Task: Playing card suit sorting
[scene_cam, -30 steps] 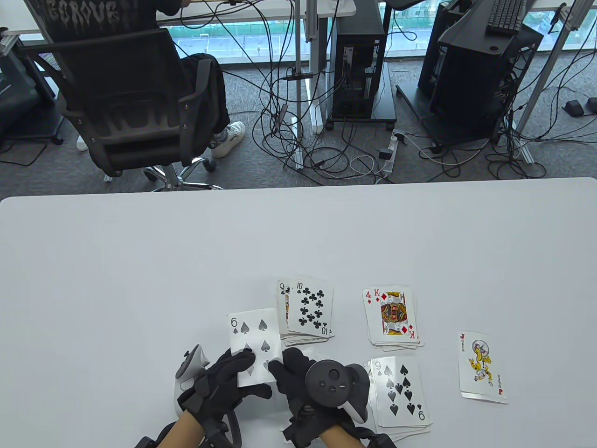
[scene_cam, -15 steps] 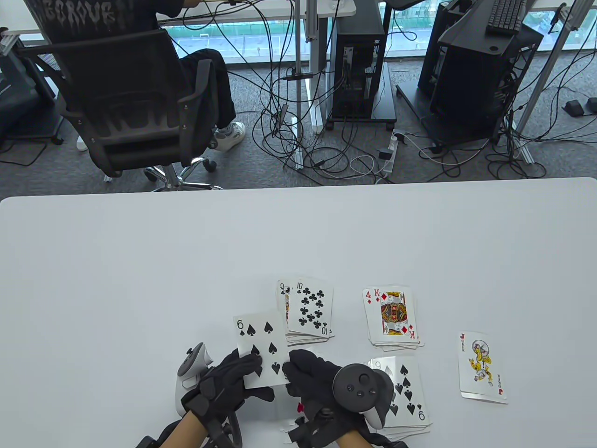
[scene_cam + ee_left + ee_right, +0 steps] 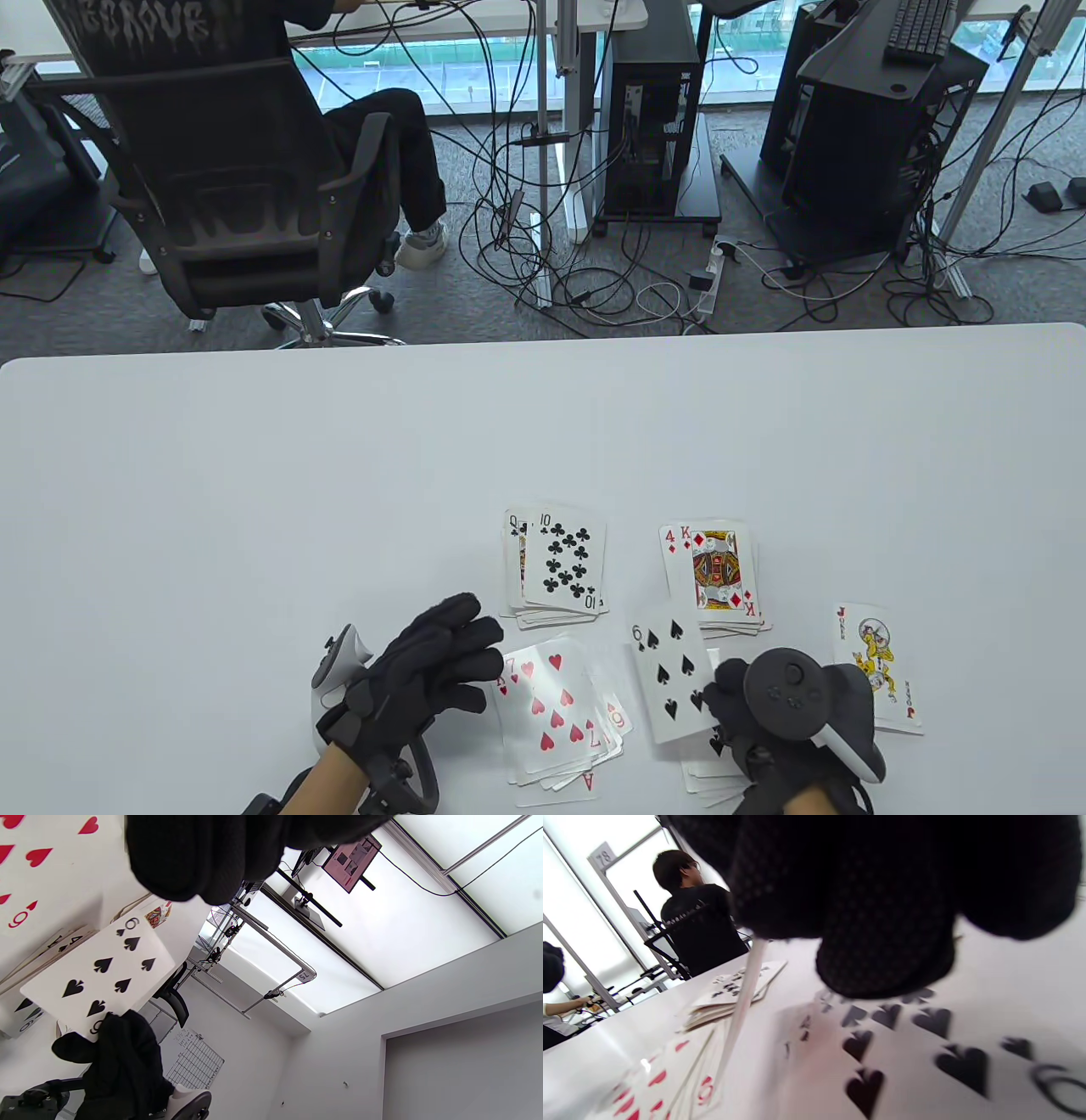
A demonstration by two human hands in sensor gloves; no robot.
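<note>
Now the right hand (image 3: 768,713) pinches the six of spades (image 3: 670,679) in its fingers, just above the spade pile (image 3: 721,768). The left hand (image 3: 424,671) rests open-fingered beside the hearts (image 3: 556,722). Best lower it flat and square before letting go.

Black gloves (image 3: 441,658), white table (image 3: 339,467), red-hearted seven (image 3: 550,709), seemingly yellow joker (image 3: 878,658).

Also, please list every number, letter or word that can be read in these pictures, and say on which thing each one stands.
"6": six of spades, pinched by the right hand.
"7": seven of hearts, top of the hearts pile beside the left hand.
"A": ace of hearts, under that pile.
"10": ten of clubs.
"K": king of diamonds; "4": the card under it.
"JOKER": joker card.
"78": frame tag.
"75": frame tag.
Chair-back lettering: partly cut off, unreadable.
</note>
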